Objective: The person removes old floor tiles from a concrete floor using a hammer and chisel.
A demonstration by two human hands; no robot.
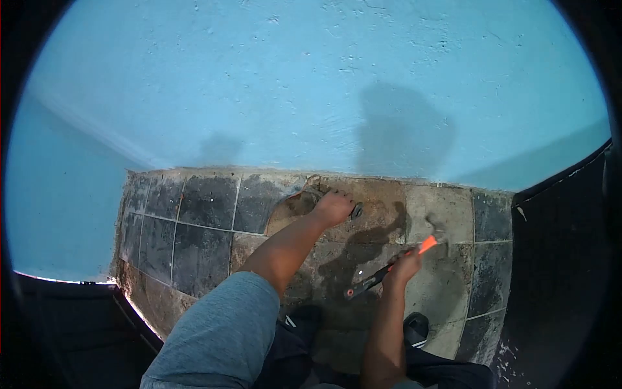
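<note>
My left hand (334,207) is closed around a chisel, whose dark butt end (356,211) sticks out to the right of the fist. The chisel's other end points left towards the broken edge of a dark floor tile (285,206), close to the wall; its exact contact is hidden. My right hand (405,264) grips a claw hammer (429,244) by its orange and black handle. The hammer's metal head is slightly blurred and held off to the right, apart from the chisel. Its handle end slants down to the left.
A blue wall (311,91) rises along the floor's far edge. Dark tiles (207,198) lie on the left, and a strip of them (492,266) on the right. Bare, stained bedding (376,194) shows between. My shoes (416,327) stand at the near side.
</note>
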